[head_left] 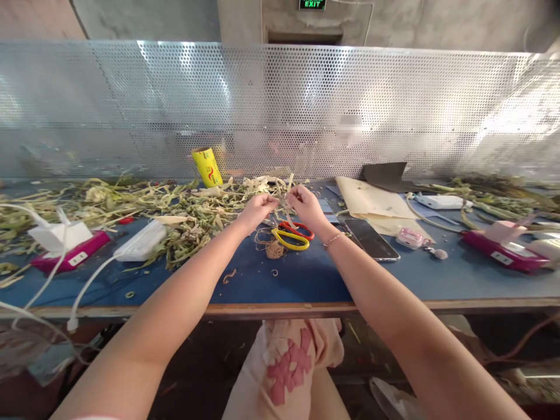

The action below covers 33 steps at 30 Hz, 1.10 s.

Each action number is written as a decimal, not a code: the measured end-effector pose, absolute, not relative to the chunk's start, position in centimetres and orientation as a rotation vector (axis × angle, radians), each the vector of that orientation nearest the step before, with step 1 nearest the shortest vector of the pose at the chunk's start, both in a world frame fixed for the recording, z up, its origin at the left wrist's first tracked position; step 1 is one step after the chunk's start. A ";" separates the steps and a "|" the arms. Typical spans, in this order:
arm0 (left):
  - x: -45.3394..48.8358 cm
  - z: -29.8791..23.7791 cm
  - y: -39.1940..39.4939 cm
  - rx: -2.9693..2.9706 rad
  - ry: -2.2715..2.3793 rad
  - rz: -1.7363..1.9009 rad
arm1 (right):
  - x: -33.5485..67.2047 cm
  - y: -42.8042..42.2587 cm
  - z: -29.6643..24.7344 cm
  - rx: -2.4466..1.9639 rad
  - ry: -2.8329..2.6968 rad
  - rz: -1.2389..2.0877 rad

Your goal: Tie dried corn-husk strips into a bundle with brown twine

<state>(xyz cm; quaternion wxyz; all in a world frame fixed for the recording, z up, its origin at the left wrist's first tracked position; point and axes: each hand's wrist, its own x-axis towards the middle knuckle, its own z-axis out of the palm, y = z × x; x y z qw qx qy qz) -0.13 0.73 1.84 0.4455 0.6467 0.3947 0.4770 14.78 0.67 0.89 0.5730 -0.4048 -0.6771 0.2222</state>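
Note:
My right hand (305, 204) is closed in a pinch on a pale, dry plant strip (291, 182) whose end sticks up above the fingers. Close by on its left, my left hand (259, 211) is pinched too; what lies in its fingertips is too small to make out. Just under both hands, scissors with red and yellow handles (292, 240) lie on the blue table (280, 283). A small tangle of brown twine (275, 249) rests against the yellow handle. Dried leaves and stalks (192, 219) are heaped to the left of my left hand.
A yellow roll (207, 167) stands tilted at the back by a perforated metal screen (280, 105). On the right lie brown paper (371, 198), a phone (371, 238), a pink earphone case (410, 237) and a magenta power strip (503, 251). A white adapter (142, 240) with cables sits left.

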 end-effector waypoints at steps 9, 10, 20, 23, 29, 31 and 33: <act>0.0 1.9 0.0 1.797 0.910 1.103 | 15.1 0.6 1.4 -0.933 -1.515 0.626; 0.0 2.0 0.0 1.831 0.913 1.108 | 15.2 0.6 1.4 -0.936 -1.511 0.645; -0.8 2.4 0.1 2.227 0.998 1.208 | 15.1 0.7 0.8 -0.979 -1.656 0.609; -0.5 2.1 0.2 2.146 0.949 1.001 | 15.1 0.2 0.9 -1.032 -1.729 0.473; -0.2 1.6 0.7 1.947 0.963 0.991 | 15.1 0.0 1.2 -0.999 -1.869 0.171; -0.2 1.6 0.9 1.905 0.939 1.004 | 15.3 0.2 1.2 -0.975 -1.845 0.100; -0.3 1.5 1.0 1.887 0.930 1.021 | 15.6 0.4 1.3 -0.976 -1.793 0.070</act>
